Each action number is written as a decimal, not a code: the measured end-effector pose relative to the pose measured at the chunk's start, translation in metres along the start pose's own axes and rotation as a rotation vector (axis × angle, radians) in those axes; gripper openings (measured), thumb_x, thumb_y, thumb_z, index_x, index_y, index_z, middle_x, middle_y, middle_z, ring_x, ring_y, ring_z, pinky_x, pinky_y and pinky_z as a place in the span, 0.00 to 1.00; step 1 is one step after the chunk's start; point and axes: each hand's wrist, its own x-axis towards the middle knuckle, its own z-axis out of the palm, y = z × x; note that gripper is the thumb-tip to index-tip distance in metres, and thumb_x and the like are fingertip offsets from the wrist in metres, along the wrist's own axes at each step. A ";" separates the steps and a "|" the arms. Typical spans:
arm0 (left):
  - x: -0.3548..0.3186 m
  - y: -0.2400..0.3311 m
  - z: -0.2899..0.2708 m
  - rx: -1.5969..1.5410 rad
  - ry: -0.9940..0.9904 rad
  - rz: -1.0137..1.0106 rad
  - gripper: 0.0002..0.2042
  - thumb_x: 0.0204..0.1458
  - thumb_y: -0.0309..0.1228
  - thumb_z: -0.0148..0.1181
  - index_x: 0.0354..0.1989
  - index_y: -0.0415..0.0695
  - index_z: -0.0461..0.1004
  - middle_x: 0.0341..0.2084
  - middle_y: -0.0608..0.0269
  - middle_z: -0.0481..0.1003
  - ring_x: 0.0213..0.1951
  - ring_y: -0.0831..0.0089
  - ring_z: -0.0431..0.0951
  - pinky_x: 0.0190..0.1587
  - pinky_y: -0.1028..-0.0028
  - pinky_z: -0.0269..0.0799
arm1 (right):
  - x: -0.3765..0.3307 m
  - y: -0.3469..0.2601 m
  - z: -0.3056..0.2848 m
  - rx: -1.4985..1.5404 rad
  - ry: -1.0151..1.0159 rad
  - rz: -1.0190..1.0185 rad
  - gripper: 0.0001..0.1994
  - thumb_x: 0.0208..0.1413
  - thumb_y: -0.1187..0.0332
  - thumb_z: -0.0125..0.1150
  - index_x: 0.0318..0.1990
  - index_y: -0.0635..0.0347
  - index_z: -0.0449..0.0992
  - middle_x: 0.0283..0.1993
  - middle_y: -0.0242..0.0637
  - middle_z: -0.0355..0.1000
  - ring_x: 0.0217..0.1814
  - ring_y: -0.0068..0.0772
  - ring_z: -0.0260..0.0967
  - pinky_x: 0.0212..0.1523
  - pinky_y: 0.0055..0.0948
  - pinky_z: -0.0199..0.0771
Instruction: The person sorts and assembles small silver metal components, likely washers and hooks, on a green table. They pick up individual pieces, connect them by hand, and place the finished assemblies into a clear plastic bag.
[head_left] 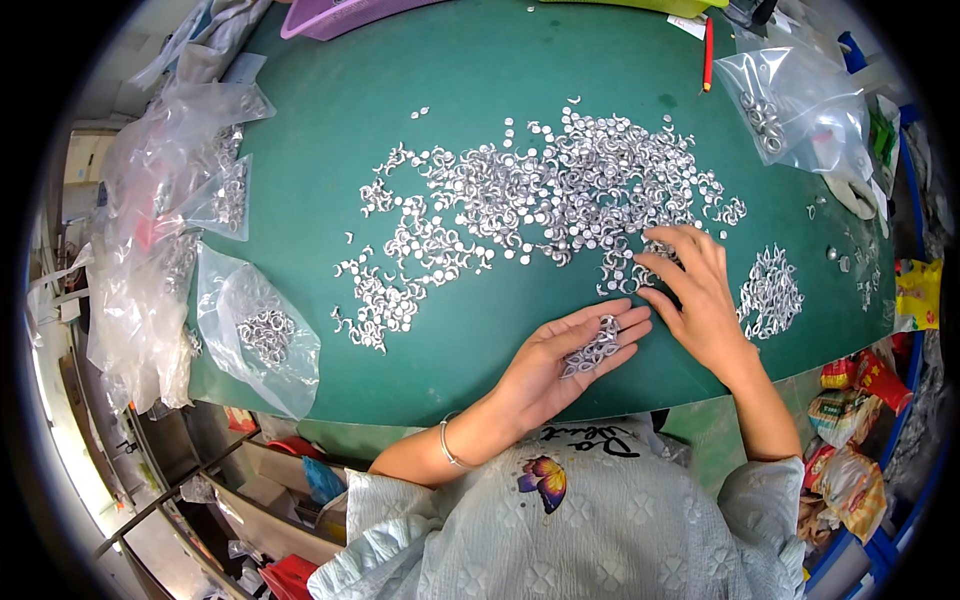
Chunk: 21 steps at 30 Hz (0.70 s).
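My left hand [575, 355] is turned palm up near the table's front edge. In its palm lie several small silver leaf-shaped metal pieces [595, 347]. My right hand [695, 290] reaches over the near right edge of a wide spread of small silver metal pieces [500, 185], some round and some crescent-shaped. Its fingers are curved and apart, with the fingertips among the loose pieces; nothing shows gripped between them. To the right of that hand sits a separate heap of silver leaf-shaped pieces [770, 293].
The green tabletop [300, 130] carries clear plastic bags [262, 335] of silver parts along its left side. Another clear bag [790, 100] lies at the far right, near a red pencil [708, 55]. A purple tray [345, 15] stands at the far edge.
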 end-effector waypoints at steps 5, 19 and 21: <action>-0.003 -0.001 0.003 0.041 0.079 0.065 0.18 0.63 0.32 0.47 0.57 0.31 0.66 0.52 0.45 0.71 0.57 0.56 0.70 0.61 0.62 0.66 | -0.009 0.016 -0.002 -0.018 0.003 0.003 0.10 0.44 0.74 0.66 0.37 0.59 0.76 0.51 0.35 0.69 0.57 0.43 0.62 0.54 0.40 0.59; -0.003 -0.007 -0.012 0.073 0.033 -0.064 0.16 0.63 0.27 0.47 0.56 0.33 0.68 0.44 0.54 0.72 0.43 0.71 0.72 0.46 0.74 0.72 | 0.007 0.002 0.006 -0.242 0.124 0.057 0.07 0.46 0.74 0.65 0.33 0.61 0.75 0.37 0.33 0.66 0.43 0.36 0.62 0.46 0.37 0.56; -0.002 -0.006 -0.012 0.089 0.026 -0.050 0.18 0.62 0.26 0.47 0.58 0.31 0.65 0.52 0.49 0.70 0.52 0.65 0.72 0.54 0.69 0.70 | 0.009 0.001 0.005 -0.176 0.090 0.082 0.07 0.45 0.75 0.65 0.32 0.61 0.74 0.37 0.33 0.67 0.43 0.36 0.62 0.45 0.36 0.56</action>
